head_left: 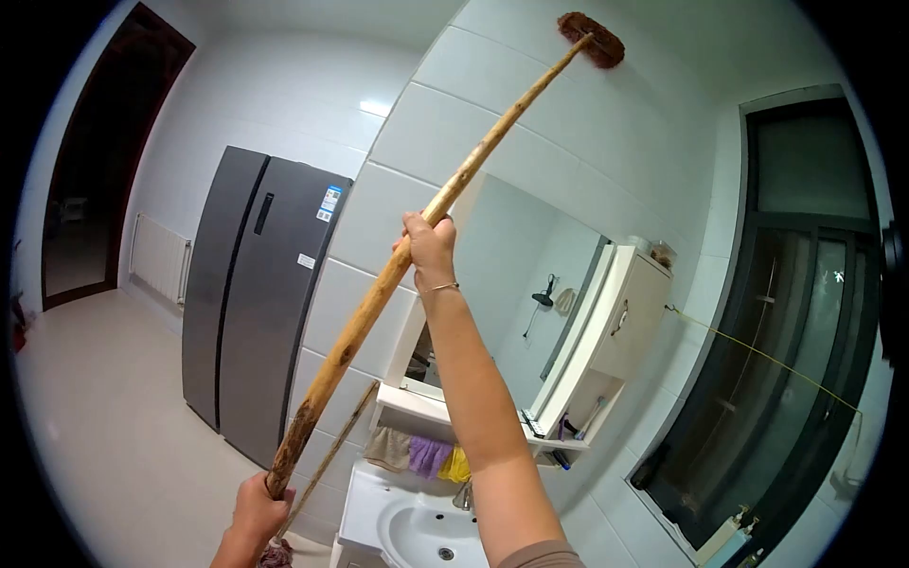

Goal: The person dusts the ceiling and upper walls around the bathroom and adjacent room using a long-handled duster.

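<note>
A long-handled mop with a rough wooden pole [352,333] runs diagonally up across the view. Its reddish-brown fluffy head [593,40] is up high against the white tiled wall [511,66]. My right hand [431,248] is wrapped around the middle of the pole, arm stretched upward, a thin bracelet at the wrist. Lower down, my left hand [259,508] grips the pole's darker bottom end. Both hands are closed.
A mirror [502,256] with a white cabinet [632,308] hangs above a washbasin [417,521]. Cloths [429,456] hang over the basin. A second mop [331,452] leans nearby. Left stands a grey refrigerator [270,293]; right, a dark-framed window [786,331] with a yellow cord [757,351].
</note>
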Available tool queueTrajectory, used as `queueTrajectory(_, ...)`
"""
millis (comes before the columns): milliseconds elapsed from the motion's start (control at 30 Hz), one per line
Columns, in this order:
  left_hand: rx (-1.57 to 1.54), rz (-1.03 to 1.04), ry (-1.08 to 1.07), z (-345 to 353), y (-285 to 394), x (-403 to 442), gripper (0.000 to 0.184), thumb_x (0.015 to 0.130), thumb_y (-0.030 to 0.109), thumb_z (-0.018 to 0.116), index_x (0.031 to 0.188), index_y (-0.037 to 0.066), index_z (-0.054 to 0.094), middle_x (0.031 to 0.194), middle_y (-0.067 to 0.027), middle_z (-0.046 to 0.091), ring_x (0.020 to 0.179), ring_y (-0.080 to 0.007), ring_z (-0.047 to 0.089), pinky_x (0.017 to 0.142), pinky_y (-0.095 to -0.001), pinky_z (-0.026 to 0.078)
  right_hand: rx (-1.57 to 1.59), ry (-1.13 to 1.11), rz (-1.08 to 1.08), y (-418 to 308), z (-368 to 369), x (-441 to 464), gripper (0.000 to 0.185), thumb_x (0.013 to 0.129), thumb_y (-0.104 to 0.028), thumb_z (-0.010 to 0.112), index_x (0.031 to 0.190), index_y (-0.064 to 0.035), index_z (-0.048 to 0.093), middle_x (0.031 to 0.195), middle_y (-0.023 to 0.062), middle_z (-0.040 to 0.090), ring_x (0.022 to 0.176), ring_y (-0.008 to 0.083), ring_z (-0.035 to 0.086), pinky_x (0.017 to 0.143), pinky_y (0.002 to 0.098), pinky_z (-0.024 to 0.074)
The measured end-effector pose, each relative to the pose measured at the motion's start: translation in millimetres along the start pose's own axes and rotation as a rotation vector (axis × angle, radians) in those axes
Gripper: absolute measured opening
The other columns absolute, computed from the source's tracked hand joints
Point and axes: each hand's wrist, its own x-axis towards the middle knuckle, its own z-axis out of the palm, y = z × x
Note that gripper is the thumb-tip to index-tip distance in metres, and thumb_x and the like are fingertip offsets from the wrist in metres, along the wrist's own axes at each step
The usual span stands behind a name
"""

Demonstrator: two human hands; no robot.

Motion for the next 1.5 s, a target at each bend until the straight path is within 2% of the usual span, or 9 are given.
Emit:
queueTrajectory(267,0.143,-0.058,-0.037,7,-73,-35,0.026,0.075,0.022,0.068,0.08,-0.002,0.059,0.069,-0.0219,0.061,0.068,-0.039,0.061,0.061,-0.0416,0.047,-0.174,0.17,0.064,19,-53,-23,0.037,0.075,-0.008,0.061,0.1,0.0035,0.038,0.07,0.0099,0.05,0.046,0.0168,0.053,0.042,0.0307,0.0462)
queueTrajectory(367,0.257,-0.036,0.035,-1,-129,-65,0.025,0.073,0.019,0.068,0.074,-0.003,0.055,0.063,-0.0182,0.056,0.059,-0.032,0.056,0.057,-0.0385,0.045,-0.213,0.256,0.075,26,-65,-33,0.038,0.075,-0.006,0.061,0.103,0.0051,0.037,0.068,0.0093,0.049,0.044,0.0167,0.052,0.041,0.0302,0.0453)
queueTrajectory(433,0.135,-0.139,-0.003,-21,-141,-93,0.008,0.076,0.01,0.061,0.08,0.004,0.059,0.065,-0.014,0.057,0.064,-0.0261,0.059,0.059,-0.0369,0.045,-0.092,0.279,0.039,33,-77,-35,0.039,0.075,-0.005,0.06,0.104,0.0039,0.036,0.067,0.0093,0.049,0.041,0.0166,0.05,0.038,0.0299,0.0439)
queueTrajectory(500,0.273,-0.178,0.064,-30,-187,-117,0.007,0.078,0.011,0.058,0.081,0.005,0.058,0.066,-0.0161,0.056,0.062,-0.0313,0.053,0.058,-0.039,0.042,-0.108,0.348,0.087,36,-85,-39,0.04,0.075,-0.005,0.06,0.105,0.0024,0.035,0.067,0.0092,0.048,0.039,0.0167,0.049,0.036,0.0295,0.0426)
queueTrajectory(700,0.21,-0.293,0.029,-78,-267,-193,0.014,0.081,0.014,0.056,0.074,0.003,0.051,0.061,-0.0163,0.049,0.058,-0.0279,0.037,0.055,-0.0408,0.037,-0.035,0.477,0.14,36,-91,-72,0.03,0.075,-0.006,0.059,0.097,-0.0021,0.039,0.065,0.0061,0.046,0.038,0.0164,0.048,0.035,0.0288,0.0419)
queueTrajectory(967,0.385,-0.436,0.122,-109,-319,-303,0.016,0.085,0.015,0.054,0.074,0.003,0.053,0.065,-0.0205,0.049,0.06,-0.0315,0.038,0.057,-0.0426,0.038,0.042,0.411,0.243,54,-44,-148,0.022,0.077,-0.003,0.055,0.094,-0.0004,0.041,0.061,0.0049,0.046,0.036,0.0146,0.047,0.034,0.0288,0.04)
queueTrajectory(1033,0.355,-0.384,0.162,-119,-339,-335,0.017,0.086,0.016,0.053,0.078,0.002,0.056,0.067,-0.0195,0.052,0.061,-0.0299,0.04,0.058,-0.0424,0.04,0.072,0.366,0.257,66,-22,-168,0.023,0.077,-0.003,0.055,0.095,0.0005,0.041,0.06,0.0053,0.046,0.037,0.0144,0.046,0.035,0.0281,0.0393)
queueTrajectory(1167,0.319,-0.606,0.142,-135,-356,-385,0.024,0.088,0.021,0.054,0.084,-0.002,0.059,0.068,-0.0177,0.054,0.065,-0.0231,0.047,0.06,-0.0403,0.041,0.138,0.274,0.318,62,30,-189,0.02,0.079,-0.003,0.053,0.095,0.0004,0.04,0.06,0.0053,0.044,0.039,0.0151,0.045,0.037,0.0296,0.0408)
queueTrajectory(1500,0.127,-0.734,0.088,-106,-349,-395,0.028,0.075,0.019,0.065,0.091,-0.004,0.063,0.074,-0.0165,0.063,0.067,-0.0226,0.054,0.064,-0.0396,0.045,0.117,0.059,0.316,78,117,-145,0.024,0.08,-0.004,0.055,0.098,0.0013,0.041,0.062,0.0049,0.046,0.039,0.0142,0.047,0.035,0.0267,0.0415)
